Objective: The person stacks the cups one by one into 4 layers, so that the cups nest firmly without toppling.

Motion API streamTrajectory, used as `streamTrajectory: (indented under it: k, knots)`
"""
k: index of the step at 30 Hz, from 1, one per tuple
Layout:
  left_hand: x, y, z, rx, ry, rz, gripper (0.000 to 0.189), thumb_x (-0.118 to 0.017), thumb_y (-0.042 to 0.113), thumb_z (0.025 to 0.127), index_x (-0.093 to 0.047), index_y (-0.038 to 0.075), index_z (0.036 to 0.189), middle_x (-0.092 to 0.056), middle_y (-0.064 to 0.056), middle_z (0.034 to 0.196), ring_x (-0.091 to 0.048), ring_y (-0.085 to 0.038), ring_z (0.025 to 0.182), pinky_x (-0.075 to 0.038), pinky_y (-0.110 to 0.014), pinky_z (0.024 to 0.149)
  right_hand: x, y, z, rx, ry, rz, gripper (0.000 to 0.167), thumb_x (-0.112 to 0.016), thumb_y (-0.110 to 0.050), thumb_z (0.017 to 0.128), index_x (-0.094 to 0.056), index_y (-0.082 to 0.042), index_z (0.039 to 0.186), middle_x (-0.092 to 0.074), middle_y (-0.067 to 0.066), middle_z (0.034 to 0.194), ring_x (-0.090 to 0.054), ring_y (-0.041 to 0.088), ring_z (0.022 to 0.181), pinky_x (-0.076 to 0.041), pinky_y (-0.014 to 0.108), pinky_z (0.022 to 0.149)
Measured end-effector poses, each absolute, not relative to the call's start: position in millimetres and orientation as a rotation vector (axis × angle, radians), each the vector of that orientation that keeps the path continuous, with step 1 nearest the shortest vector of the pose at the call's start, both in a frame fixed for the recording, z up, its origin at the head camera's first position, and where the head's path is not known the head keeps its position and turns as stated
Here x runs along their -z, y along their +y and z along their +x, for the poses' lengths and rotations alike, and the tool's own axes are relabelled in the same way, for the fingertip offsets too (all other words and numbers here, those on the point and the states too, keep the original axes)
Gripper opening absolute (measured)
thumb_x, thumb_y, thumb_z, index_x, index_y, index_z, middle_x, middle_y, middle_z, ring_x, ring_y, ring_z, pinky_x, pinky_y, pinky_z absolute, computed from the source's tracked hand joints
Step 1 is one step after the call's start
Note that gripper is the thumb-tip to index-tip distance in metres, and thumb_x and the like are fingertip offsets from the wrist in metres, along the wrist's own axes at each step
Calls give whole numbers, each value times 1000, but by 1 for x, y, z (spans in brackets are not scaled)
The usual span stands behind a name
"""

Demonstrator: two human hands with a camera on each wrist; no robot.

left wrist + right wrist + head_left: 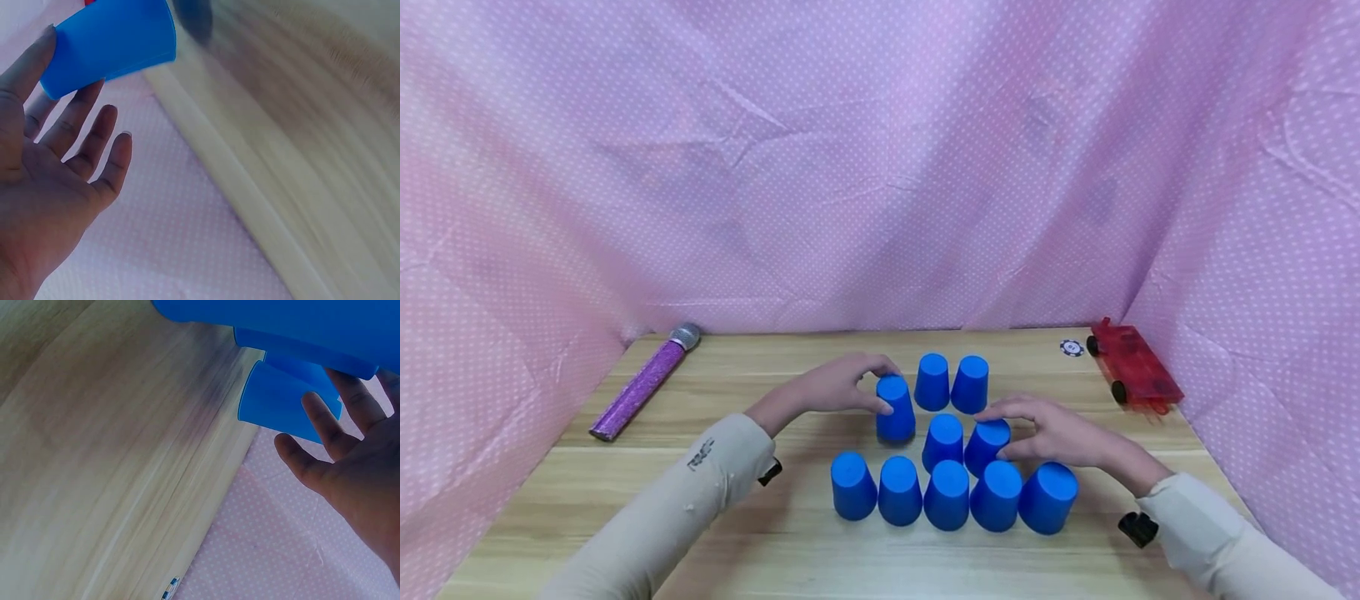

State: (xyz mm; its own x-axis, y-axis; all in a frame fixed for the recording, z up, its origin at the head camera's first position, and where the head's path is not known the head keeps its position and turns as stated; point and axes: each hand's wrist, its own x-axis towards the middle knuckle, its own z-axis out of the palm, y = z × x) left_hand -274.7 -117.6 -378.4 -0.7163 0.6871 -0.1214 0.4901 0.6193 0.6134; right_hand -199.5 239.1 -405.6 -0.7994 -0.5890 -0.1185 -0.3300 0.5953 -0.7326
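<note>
My left hand [835, 385] pinches an upside-down blue plastic cup [896, 421] between thumb and fingers; in the left wrist view this cup [115, 44] sits at the fingertips, the other fingers spread below it. My right hand [1063, 431] has its thumb and forefinger on either side of another upturned blue cup [985, 450], beside a matching cup [942, 443]. Nearest me, several upturned cups [947, 496] stand in a row. Two more cups [932, 383] stand behind. In the right wrist view, blue cups hide part of the right fingertips [312, 403].
A purple glitter microphone [643, 379] lies at the table's left. At the back right are a poker chip [1072, 348] and a red toy car [1135, 367]. Pink dotted cloth [880, 167] hangs around the wooden table [760, 542].
</note>
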Motion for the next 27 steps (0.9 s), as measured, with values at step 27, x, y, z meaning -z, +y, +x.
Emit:
streamTrajectory:
  k: [27]
  knots:
    - [392, -104, -316, -771, 2657, 734, 53, -77, 37, 89, -56, 20, 135, -60, -6, 136, -54, -31, 133, -50, -48, 105, 406, 241, -204, 1066, 2436, -728, 45, -75, -32, 90, -64, -33, 133, -56, 7, 143, -48, 41, 134, -44, 71, 98]
